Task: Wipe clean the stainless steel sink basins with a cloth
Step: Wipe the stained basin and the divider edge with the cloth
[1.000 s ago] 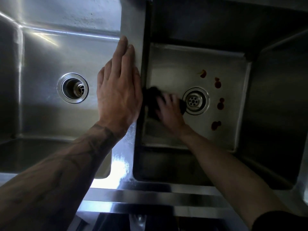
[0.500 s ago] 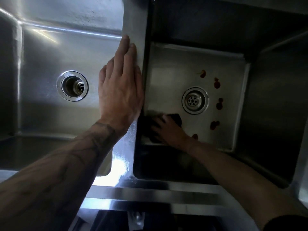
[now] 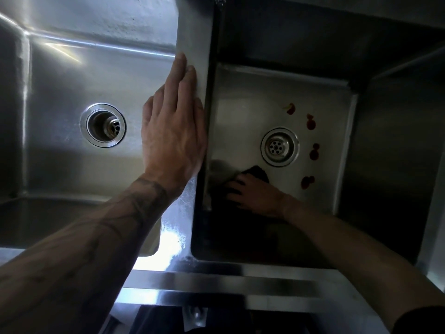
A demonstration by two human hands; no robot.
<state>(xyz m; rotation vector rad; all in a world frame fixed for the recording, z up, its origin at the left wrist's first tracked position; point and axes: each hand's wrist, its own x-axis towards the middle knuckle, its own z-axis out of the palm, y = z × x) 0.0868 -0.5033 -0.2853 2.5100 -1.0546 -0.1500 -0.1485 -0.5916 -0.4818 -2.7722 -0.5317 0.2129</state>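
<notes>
Two stainless steel basins lie below me, split by a steel divider (image 3: 195,32). My left hand (image 3: 172,138) rests flat on that divider, fingers together and pointing away, holding nothing. Down in the right basin (image 3: 243,109), my right hand (image 3: 255,195) presses a dark cloth (image 3: 258,173) against the floor near the front left corner. Most of the cloth is hidden under the hand and in shadow. Several red stains (image 3: 310,124) dot the floor to the right of the drain (image 3: 279,147).
The left basin (image 3: 60,75) has an open round drain (image 3: 103,125). A steel front ledge (image 3: 216,280) runs along the near side. The right basin's right wall (image 3: 397,141) is steep and dark.
My right hand slid the cloth from beside the drain toward the near left corner of the right basin. A red spot near the front is no longer visible. My left hand stayed put.
</notes>
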